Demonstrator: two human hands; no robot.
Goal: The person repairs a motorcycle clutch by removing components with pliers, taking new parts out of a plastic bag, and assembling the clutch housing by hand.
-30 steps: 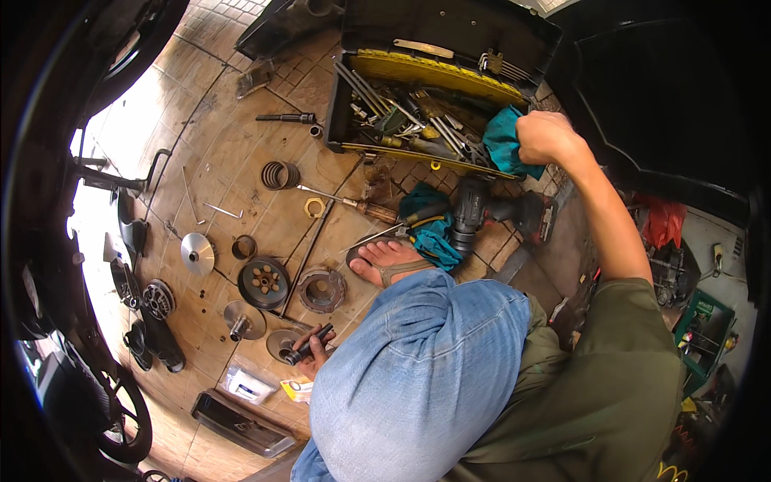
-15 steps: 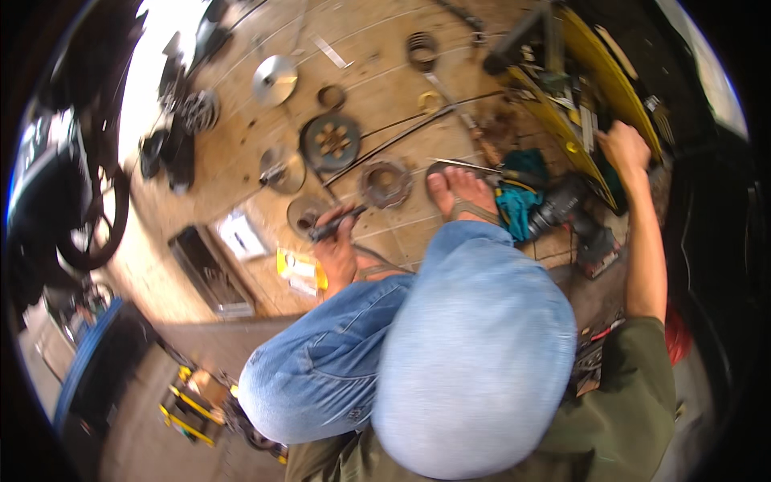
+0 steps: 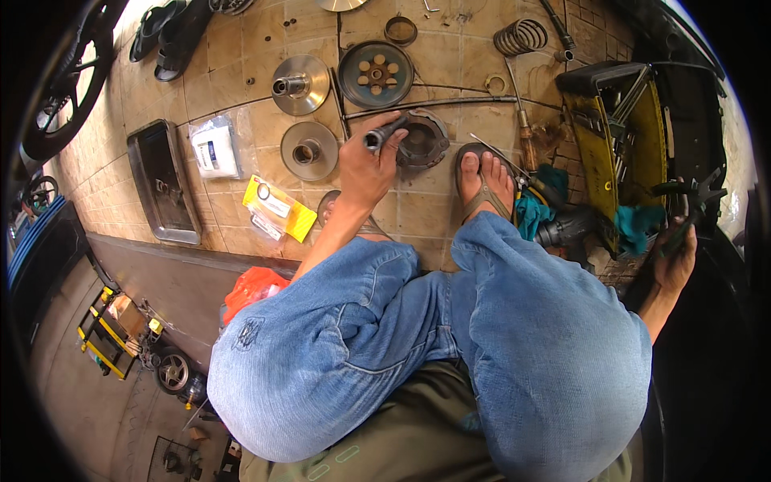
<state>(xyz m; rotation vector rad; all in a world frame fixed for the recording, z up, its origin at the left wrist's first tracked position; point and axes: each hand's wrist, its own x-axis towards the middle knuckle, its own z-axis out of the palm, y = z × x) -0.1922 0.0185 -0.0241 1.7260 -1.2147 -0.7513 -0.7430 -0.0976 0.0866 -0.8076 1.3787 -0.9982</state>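
Observation:
My left hand (image 3: pixel 368 170) is closed around a dark, hollow-ended cylindrical tool (image 3: pixel 385 135), beside a dark, ring-shaped metal casting (image 3: pixel 423 140). To its left lies a metal pulley disc (image 3: pixel 320 157) with a raised hub; a second disc with a shaft (image 3: pixel 313 98) is just beyond. At the far right, my right hand (image 3: pixel 676 255) is closed on what look like dark pliers (image 3: pixel 697 197), held up next to the open yellow and black toolbox (image 3: pixel 597 157). A teal cloth (image 3: pixel 638 228) hangs at the toolbox's near end.
A round drum with holes (image 3: pixel 360 74), a coil spring (image 3: pixel 520 37) and a wooden-handled screwdriver (image 3: pixel 527 145) lie on the tiled floor (image 3: pixel 385 210). Leftward are a black tray (image 3: pixel 143 178), a bagged white pack (image 3: pixel 215 153) and a yellow packet (image 3: pixel 299 218). A power drill (image 3: pixel 562 230) sits by my right foot.
My right hand has left the inside of the toolbox and is now to its right, with the pliers-like tool. My left hand, still holding the dark tool, has moved up beside the casting.

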